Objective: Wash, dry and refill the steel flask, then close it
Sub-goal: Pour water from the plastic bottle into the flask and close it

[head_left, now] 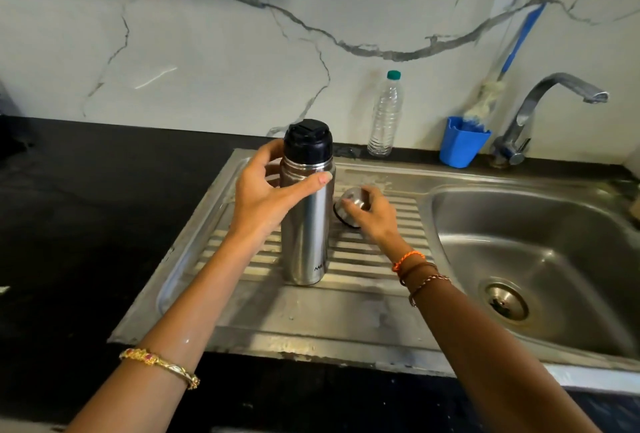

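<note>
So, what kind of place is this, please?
Most likely a home kitchen: a steel sink with a ribbed drainboard, a tap by a marble-look wall, and a black counter.

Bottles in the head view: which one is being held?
The steel flask with the black stopper, upright on the draining board, gripped by the left hand. The clear plastic bottle with the green cap stands untouched by the wall.

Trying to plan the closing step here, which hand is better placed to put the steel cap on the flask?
The right hand: it already rests on the steel cap on the drainboard. The left hand grips the upright flask, steadying it.
</note>
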Motion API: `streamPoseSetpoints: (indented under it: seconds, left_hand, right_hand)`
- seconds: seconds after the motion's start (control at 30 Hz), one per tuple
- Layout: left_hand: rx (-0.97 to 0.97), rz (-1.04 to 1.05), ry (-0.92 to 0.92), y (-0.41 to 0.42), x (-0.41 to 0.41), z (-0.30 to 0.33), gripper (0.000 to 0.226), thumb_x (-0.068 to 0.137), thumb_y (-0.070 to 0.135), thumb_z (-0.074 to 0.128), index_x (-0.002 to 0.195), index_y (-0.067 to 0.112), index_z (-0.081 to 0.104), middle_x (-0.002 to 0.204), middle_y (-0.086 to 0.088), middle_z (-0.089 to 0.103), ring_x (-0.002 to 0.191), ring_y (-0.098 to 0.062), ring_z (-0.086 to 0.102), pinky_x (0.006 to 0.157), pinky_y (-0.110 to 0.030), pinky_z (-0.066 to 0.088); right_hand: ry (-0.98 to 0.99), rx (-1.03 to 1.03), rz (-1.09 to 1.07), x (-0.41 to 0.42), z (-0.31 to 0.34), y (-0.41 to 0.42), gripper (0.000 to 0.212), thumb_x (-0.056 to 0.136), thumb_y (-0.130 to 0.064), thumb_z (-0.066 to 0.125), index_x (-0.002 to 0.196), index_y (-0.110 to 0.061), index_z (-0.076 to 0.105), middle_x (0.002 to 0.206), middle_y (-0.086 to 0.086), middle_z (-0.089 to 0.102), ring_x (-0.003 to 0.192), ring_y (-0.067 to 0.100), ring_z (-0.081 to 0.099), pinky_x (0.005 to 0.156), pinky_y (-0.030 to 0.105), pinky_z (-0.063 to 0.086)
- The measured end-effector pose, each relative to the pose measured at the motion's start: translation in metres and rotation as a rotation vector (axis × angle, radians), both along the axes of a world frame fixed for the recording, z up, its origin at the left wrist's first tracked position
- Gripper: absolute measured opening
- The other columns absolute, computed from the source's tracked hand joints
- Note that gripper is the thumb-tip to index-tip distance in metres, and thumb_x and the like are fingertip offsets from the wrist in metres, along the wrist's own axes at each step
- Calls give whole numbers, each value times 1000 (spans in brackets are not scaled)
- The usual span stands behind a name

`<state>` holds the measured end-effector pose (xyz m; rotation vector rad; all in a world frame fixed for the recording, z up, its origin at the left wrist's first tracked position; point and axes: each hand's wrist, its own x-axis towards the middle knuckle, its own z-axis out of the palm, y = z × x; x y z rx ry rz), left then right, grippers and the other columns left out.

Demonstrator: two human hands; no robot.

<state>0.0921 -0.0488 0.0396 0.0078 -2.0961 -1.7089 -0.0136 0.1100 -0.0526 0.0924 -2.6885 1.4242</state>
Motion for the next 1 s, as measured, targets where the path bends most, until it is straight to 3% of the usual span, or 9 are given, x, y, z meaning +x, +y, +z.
streamPoseSetpoints:
  seconds: [0.13,0.23,0.3,0.37,0.47,0.67,0.8,0.9,1.0]
  left_hand:
    - [31,-7,-38,-2,0,8,58,54,42,78,108,27,63,103,12,66,98,-6,59,83,-24,47]
    - [8,-36,-79,-5,-1,10,59,51,36,82,106,25,64,100,11,68,95,-6,61,75,-19,47]
    - [1,-37,-85,-6,-1,10,70,43,44,80,107,21,64,100,8,68,96,-8,62,77,-22,48]
    - [-18,-23,-91,-6,-3,7,76,39,48,79,108,19,63,102,7,67,98,-9,61,82,-26,49]
    - [5,13,-122,-6,-5,4,76,41,47,80,109,20,61,107,7,65,105,-12,58,90,-31,47]
    - [-10,87,-90,-2,-9,0,64,52,40,85,104,13,62,121,0,53,115,-12,48,99,-30,41]
    - [48,77,-66,3,-5,-2,46,62,26,83,101,16,61,102,4,63,103,-8,56,88,-23,45]
    - [87,36,-14,7,0,-4,33,66,18,81,92,20,62,84,12,64,78,9,60,70,-9,46]
    - [48,23,1,4,0,-8,48,58,28,81,101,17,63,91,11,65,89,1,60,78,-18,48]
  right_hand:
    - [-119,-608,63,21,49,11,36,88,-23,61,120,-6,54,99,7,62,78,8,60,66,20,51]
    - [-99,-981,179,40,104,15,17,93,-22,52,103,-11,60,87,1,64,80,11,59,73,25,52]
    - [-6,-1057,235,51,136,15,9,93,-20,52,92,-14,59,81,-2,63,75,8,59,71,23,53]
    - [126,-926,295,61,156,10,19,85,-22,64,102,-14,59,95,5,63,84,10,61,75,23,53]
    - [293,-500,330,73,169,-3,47,75,-24,75,117,-17,55,108,-1,58,97,12,57,85,25,52]
    - [529,317,464,72,169,-29,63,78,-36,72,130,-10,48,121,8,58,106,18,55,86,24,44]
    - [452,417,500,63,173,-33,58,77,-43,70,122,-11,52,106,5,61,93,16,56,77,23,44]
    - [380,345,465,58,173,-34,57,71,-46,75,113,-12,55,95,2,60,86,17,58,74,27,48]
    - [370,369,406,56,171,-38,57,68,-51,74,102,-13,49,88,2,57,81,19,56,67,30,47]
